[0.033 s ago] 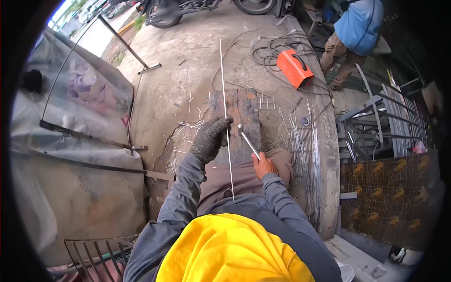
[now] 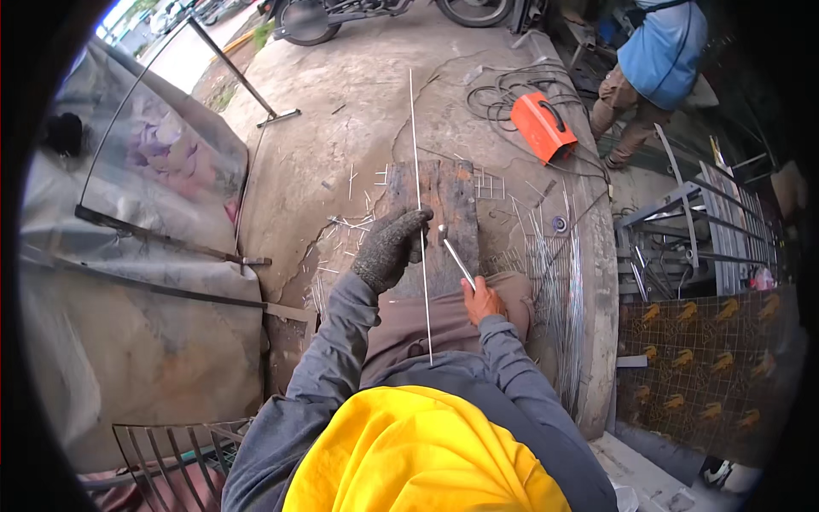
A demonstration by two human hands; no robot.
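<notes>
A dark grey knit glove covers my left hand [image 2: 390,252], whose fingers are closed around a long thin metal rod [image 2: 415,136]. The rod runs from far ahead back toward my lap, over a worn wooden block [image 2: 456,196] with dark and rusty stains. Bare, my right hand [image 2: 485,303] grips a hammer [image 2: 459,260] by its shiny metal handle. The hammer's small head is just right of the rod and my gloved fingers, above the block; whether it touches the wood I cannot tell.
Short cut rods [image 2: 351,224] lie left of the block. Long rods [image 2: 550,290] lie to the right beside a small disc [image 2: 559,224]. Farther off are an orange welding machine [image 2: 543,128] with coiled cables, a motorcycle [image 2: 341,13] and a person in blue [image 2: 664,51]. Metal frames [image 2: 682,213] stand at right.
The whole scene sits slightly farther right in the picture now. My gloved hand is a little nearer the hammer head; both hands keep their holds.
</notes>
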